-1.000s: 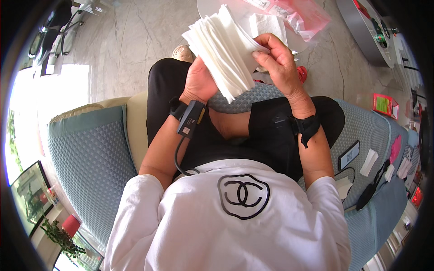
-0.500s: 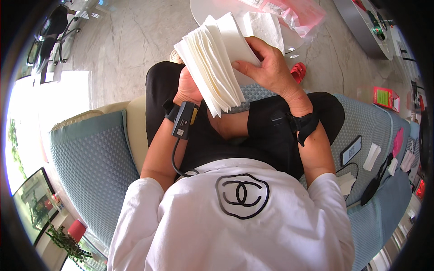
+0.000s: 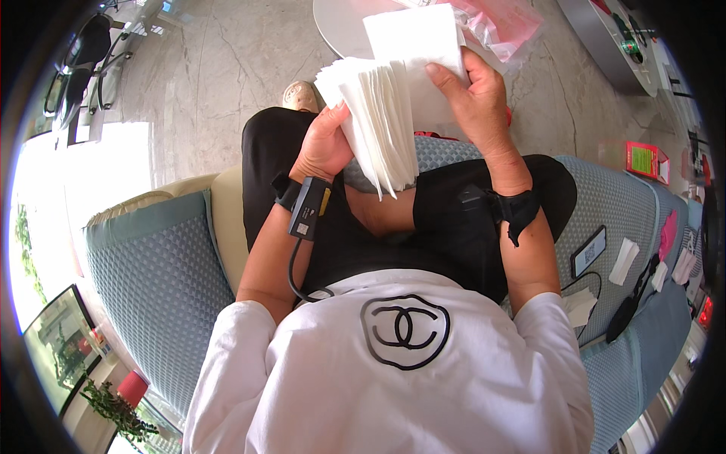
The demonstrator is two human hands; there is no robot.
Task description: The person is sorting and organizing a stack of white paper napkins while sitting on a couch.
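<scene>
A thick stack of folded white paper tissues (image 3: 382, 125) is fanned out above my lap. My left hand (image 3: 327, 142) grips its left side, thumb on top and the other fingers hidden beneath. To the right of the stack, my right hand (image 3: 482, 98) pinches white tissue (image 3: 416, 36) between its thumb and fingers. That piece lies flat and reaches past the far end of the stack. Whether it is still joined to the stack, I cannot tell.
A round white table (image 3: 336, 26) with a crumpled pink plastic bag (image 3: 503, 34) stands ahead. On the blue quilted sofa (image 3: 605, 189) to my right lie a phone (image 3: 587, 251), folded white tissues (image 3: 624, 261) and a red box (image 3: 646, 163). A cushion (image 3: 162, 250) is at my left.
My right hand has moved away to the right and forward with the white tissue. The stack has turned more upright, and my left thumb now shows on top of it.
</scene>
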